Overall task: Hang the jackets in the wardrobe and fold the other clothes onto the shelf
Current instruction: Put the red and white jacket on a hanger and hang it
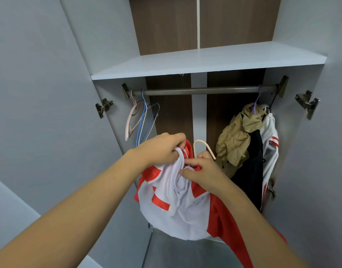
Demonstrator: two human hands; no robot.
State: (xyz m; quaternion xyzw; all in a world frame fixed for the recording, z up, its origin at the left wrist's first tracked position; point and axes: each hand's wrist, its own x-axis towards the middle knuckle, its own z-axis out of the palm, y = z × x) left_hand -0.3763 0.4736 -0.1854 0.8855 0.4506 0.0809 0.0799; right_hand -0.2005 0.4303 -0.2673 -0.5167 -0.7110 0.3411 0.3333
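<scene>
A red-and-white jacket (185, 206) hung bunched in front of the open wardrobe (112, 105), its white lining turned outward and a cream hanger (203, 147) hook rising from its collar. On the rail (201, 90), at the right end, hung a khaki jacket (233, 140), a black garment (251, 171) and a white jacket with red stripes (270, 144). The shelf (205, 60) above lay bare.

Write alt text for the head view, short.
Two hands work a red and white jacket onto a cream hanger in front of an open wardrobe: the left hand grips the collar, the right hand pinches the fabric. On the rail, spare hangers hang left and jackets right.
</scene>
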